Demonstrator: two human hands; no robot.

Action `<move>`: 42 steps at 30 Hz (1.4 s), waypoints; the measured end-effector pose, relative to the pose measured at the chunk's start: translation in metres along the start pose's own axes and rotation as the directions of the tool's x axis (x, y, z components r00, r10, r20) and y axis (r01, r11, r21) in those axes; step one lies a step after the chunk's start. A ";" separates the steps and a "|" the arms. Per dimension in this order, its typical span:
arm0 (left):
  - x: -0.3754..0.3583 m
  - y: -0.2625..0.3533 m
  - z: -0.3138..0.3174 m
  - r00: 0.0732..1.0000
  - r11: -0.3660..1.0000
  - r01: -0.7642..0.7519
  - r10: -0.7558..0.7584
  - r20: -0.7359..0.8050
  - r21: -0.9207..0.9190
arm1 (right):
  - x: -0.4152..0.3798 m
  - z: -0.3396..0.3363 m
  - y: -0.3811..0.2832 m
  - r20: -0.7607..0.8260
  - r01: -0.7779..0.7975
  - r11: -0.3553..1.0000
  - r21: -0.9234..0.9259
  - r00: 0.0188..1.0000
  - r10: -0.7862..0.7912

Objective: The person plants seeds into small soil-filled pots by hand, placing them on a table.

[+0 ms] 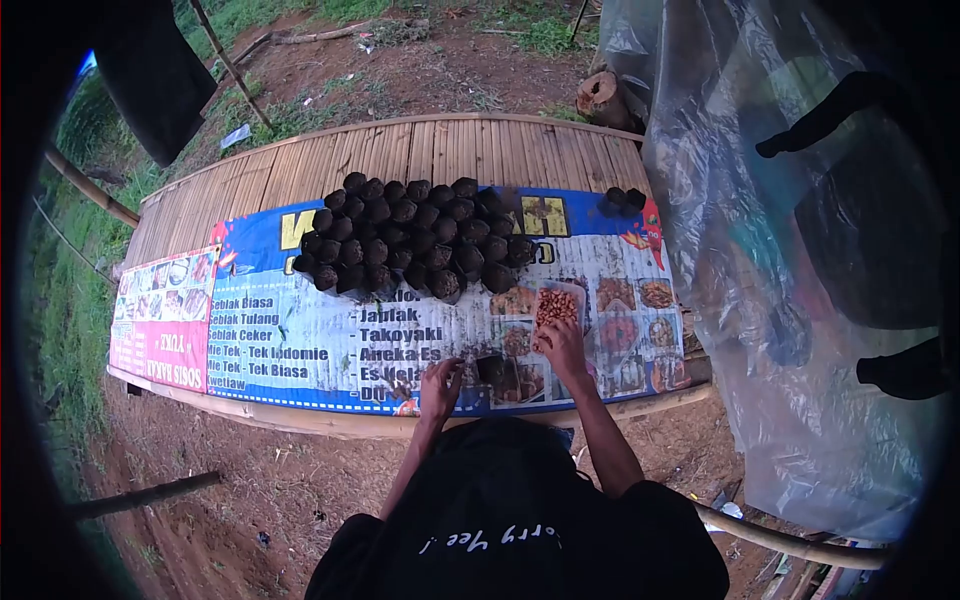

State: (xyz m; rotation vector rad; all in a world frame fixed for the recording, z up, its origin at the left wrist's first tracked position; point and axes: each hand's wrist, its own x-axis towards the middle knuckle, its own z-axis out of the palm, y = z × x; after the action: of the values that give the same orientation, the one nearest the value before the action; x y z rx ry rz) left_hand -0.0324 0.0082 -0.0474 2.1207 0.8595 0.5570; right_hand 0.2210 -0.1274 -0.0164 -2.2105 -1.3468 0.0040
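Observation:
A clear tray of reddish-brown seeds or nuts lies on the printed banner. My right hand is at the tray's near edge, its fingers bent together over the contents; what they grip is too small to make out. Left of it, my left hand rests near the banner's front edge with curled fingers, and whether it holds anything is unclear. Between the hands stands one black pot or bag. Beyond them, many black bags filled with dark soil stand packed in a group.
The banner covers a bamboo-slat table. A few more black bags stand at its back right. Clear plastic sheeting hangs along the right side. A cut log lies behind the table, and bamboo poles stand at the left.

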 end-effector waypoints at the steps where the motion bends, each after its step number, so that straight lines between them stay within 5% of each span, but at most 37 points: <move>1: -0.001 -0.001 0.000 1.000 1.000 -0.004 0.004 0.006 -0.002 | 0.001 -0.002 -0.001 -0.005 0.002 1.000 0.000 1.000 -0.002; 4: -0.001 -0.002 0.001 1.000 1.000 0.011 -0.011 0.018 0.016 | 0.000 -0.006 -0.005 -0.094 -0.025 0.995 0.099 0.995 0.034; 7: -0.001 -0.003 0.001 0.999 0.999 -0.037 0.036 0.037 0.007 | -0.005 -0.016 -0.020 0.008 -0.267 0.894 0.359 0.959 0.283; 18: 0.002 0.002 0.001 0.991 0.998 0.003 0.006 0.131 -0.068 | -0.015 -0.019 -0.067 0.134 -0.133 0.890 0.437 0.988 0.082; 31: 0.006 0.008 -0.002 0.988 0.998 -0.058 0.058 0.140 -0.006 | -0.014 -0.011 -0.087 0.209 -0.116 0.904 0.412 0.977 0.030; 36: 0.014 0.003 0.013 0.973 0.995 -0.085 0.074 0.219 0.043 | -0.013 0.007 -0.087 0.158 0.186 0.965 0.182 0.963 -0.216; 42: 0.017 -0.001 0.023 0.965 0.981 -0.193 0.185 0.184 0.027 | -0.013 0.019 -0.086 0.194 0.200 0.978 0.059 0.959 -0.208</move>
State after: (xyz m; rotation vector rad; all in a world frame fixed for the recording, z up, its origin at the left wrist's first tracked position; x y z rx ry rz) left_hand -0.0070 0.0102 -0.0601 2.2692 0.5767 0.4369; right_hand 0.1380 -0.0997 0.0027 -2.0725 -1.6653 0.1788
